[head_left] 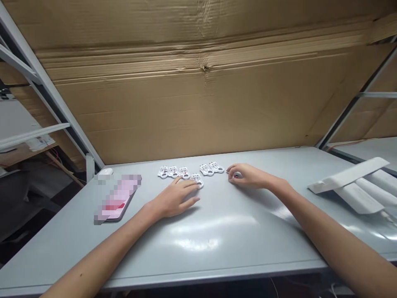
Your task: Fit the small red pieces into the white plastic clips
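Observation:
Several small flat white cartoon-shaped pieces, each with a round hole and small printed dark and red marks, lie toward the back of the table. Three sit in a row at left, the middle one (173, 171) between its neighbours. My left hand (178, 196) rests palm down with fingers spread, its fingertips over another white cartoon-shaped piece (197, 179). Two more pieces, one of them a slightly tilted piece (206, 169), lie side by side between my hands. My right hand (248, 176) is curled, thumb and fingers around one white piece (236, 175) with a red mark, mostly hidden.
A phone (119, 198) with a blurred pink screen lies at left, near a small white rounded case (106, 171). White folded packaging (350, 178) stands at right. Cardboard (198, 111) backs the grey table (217, 248), with metal posts (58, 95) at both sides.

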A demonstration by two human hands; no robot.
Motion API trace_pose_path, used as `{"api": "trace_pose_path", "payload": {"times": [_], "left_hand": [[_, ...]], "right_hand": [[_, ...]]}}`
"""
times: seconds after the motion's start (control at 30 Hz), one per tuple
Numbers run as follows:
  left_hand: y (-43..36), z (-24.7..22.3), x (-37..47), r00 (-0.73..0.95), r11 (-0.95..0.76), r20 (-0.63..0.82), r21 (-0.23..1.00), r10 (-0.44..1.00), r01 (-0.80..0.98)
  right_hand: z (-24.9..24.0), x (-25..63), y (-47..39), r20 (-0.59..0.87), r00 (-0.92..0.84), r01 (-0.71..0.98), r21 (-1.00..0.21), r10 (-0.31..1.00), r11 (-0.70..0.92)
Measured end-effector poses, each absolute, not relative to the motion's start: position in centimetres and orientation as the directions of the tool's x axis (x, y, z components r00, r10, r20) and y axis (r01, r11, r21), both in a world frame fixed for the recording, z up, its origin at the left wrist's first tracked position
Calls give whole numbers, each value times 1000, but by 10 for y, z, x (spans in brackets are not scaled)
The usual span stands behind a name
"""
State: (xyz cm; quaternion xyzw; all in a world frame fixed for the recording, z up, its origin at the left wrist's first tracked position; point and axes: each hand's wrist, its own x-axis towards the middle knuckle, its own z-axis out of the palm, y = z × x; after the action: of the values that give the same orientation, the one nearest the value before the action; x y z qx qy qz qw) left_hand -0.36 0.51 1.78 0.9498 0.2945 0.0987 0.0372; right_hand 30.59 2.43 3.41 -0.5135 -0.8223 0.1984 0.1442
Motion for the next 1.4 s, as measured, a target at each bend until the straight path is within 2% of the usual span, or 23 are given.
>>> {"api": "trace_pose_path", "payload": {"times": [0.2, 0.33, 0.47, 0.63, 0.83, 1.07, 1.23, 1.4], "left_hand": [[-6, 22, -14, 795, -828, 233, 176, 560, 532], [-10, 25, -14, 792, -827, 236, 154, 563, 541], [-11, 23, -14, 799, -838, 256, 133, 544, 529], [-11, 20, -13, 798, -843, 275, 130, 536, 521], [-11, 18, -14, 798, -847, 285, 128, 530, 517], [-12, 19, -13, 798, -843, 274, 129, 537, 523], [-12, 19, -13, 798, -845, 280, 125, 533, 520], [-12, 20, -13, 800, -843, 271, 116, 535, 525]], "right_hand": [[33, 306, 23, 11, -392, 824, -441, 920, 356], [34, 308, 23, 5, -404, 820, -441, 915, 365], [33, 316, 28, 49, -344, 832, -446, 938, 329], [29, 325, 31, 13, -302, 868, -408, 953, 281], [33, 319, 29, 17, -376, 840, -415, 927, 348], [34, 321, 27, -34, -313, 886, -371, 949, 279], [28, 319, 27, -19, -375, 867, -362, 927, 343], [27, 300, 21, 103, -507, 790, -341, 856, 509]]}}
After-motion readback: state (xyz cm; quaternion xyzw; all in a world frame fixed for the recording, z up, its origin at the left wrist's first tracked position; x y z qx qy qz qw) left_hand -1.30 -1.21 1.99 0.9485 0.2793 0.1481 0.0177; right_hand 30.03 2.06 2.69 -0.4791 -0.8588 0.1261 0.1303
